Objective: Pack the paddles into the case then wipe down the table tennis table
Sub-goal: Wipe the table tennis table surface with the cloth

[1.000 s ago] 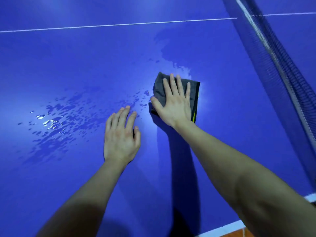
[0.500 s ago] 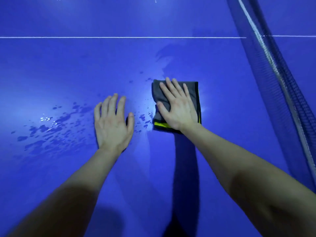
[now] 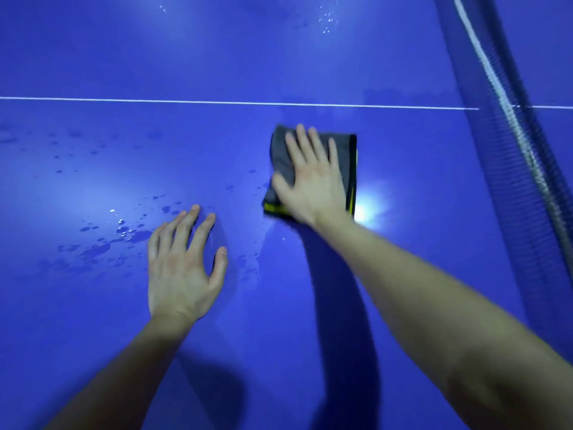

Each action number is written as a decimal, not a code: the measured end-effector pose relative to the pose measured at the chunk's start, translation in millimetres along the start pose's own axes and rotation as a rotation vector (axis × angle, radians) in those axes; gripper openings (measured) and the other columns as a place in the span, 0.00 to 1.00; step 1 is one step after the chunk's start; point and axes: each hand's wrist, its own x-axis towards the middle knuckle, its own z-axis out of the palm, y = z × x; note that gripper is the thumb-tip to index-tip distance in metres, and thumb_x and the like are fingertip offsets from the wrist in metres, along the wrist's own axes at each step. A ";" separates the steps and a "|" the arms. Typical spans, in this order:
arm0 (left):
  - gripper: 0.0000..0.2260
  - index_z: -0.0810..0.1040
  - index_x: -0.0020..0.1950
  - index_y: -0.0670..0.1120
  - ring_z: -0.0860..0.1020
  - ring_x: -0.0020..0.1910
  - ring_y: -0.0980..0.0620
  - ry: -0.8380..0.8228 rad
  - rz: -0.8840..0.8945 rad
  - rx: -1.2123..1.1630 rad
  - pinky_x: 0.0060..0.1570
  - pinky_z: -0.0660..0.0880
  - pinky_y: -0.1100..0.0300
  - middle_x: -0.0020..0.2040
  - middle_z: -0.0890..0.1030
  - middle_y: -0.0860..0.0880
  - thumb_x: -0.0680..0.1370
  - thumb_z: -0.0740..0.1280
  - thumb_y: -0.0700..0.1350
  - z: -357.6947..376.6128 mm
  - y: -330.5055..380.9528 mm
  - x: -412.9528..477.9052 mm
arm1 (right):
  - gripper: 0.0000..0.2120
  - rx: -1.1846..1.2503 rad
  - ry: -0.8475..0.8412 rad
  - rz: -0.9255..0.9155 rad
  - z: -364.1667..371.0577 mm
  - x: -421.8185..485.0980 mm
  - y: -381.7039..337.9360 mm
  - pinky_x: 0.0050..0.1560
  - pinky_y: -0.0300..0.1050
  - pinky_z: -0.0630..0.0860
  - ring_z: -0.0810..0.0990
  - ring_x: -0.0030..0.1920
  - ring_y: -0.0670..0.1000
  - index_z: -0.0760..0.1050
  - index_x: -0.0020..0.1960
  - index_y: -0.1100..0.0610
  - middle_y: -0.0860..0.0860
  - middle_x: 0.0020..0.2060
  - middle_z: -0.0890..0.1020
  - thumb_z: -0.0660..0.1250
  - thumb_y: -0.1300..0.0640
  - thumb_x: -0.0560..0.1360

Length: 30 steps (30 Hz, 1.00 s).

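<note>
Far left: water droplets scattered on the blue table tennis table, thickest just left of the left hand. More specks beyond the white line. This patch is unwiped, by my reading.

Left hand: palm down on the bare surface, fingers straight and spread, holding nothing. Looks like a brace.

Centre-right: folded grey cloth with a yellow edge lies flat on the table, short of the white line. The right hand lies on top of it, fingers straight and flat, pressing rather than gripping. Bright glare spot just beside the cloth.

Far right: net runs top to bottom, apart from the cloth.

Paddles and case: not in view.

Handling judgement: cloth is soft, light and limp, and probably damp. A flat palm over the middle of the fold should hold it together, while fingertip pressure alone may let a layer peel back or bunch. The wet tabletop is likely slick, so the cloth should glide easily
</note>
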 end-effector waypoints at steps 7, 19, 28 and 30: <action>0.25 0.75 0.78 0.45 0.68 0.79 0.38 -0.016 0.017 0.007 0.79 0.61 0.38 0.81 0.70 0.44 0.83 0.62 0.54 1.4 -2.9 0.1 | 0.36 0.063 -0.057 -0.240 -0.9 -125.8 14.6 0.86 0.64 0.51 0.49 0.89 0.52 0.58 0.88 0.53 0.50 0.88 0.55 0.61 0.41 0.84; 0.26 0.75 0.78 0.46 0.69 0.78 0.37 -0.005 0.010 -0.012 0.77 0.63 0.36 0.81 0.70 0.46 0.82 0.63 0.54 5.2 -4.7 -2.8 | 0.36 0.034 -0.002 0.009 2.0 97.0 -1.5 0.87 0.59 0.43 0.50 0.88 0.54 0.58 0.88 0.50 0.51 0.88 0.56 0.54 0.40 0.83; 0.26 0.75 0.78 0.46 0.68 0.79 0.39 -0.025 0.007 -0.030 0.79 0.61 0.38 0.81 0.69 0.45 0.82 0.63 0.53 6.1 -9.6 -0.6 | 0.37 -0.030 0.064 0.445 -26.9 54.1 134.7 0.87 0.61 0.43 0.49 0.88 0.53 0.57 0.88 0.51 0.50 0.89 0.54 0.51 0.39 0.82; 0.26 0.75 0.79 0.46 0.67 0.80 0.39 -0.035 0.005 -0.032 0.79 0.61 0.38 0.82 0.69 0.45 0.82 0.63 0.53 6.2 -9.7 -1.0 | 0.38 -0.074 0.067 0.427 -16.4 69.8 85.3 0.86 0.65 0.47 0.53 0.88 0.56 0.58 0.88 0.53 0.53 0.88 0.57 0.51 0.39 0.81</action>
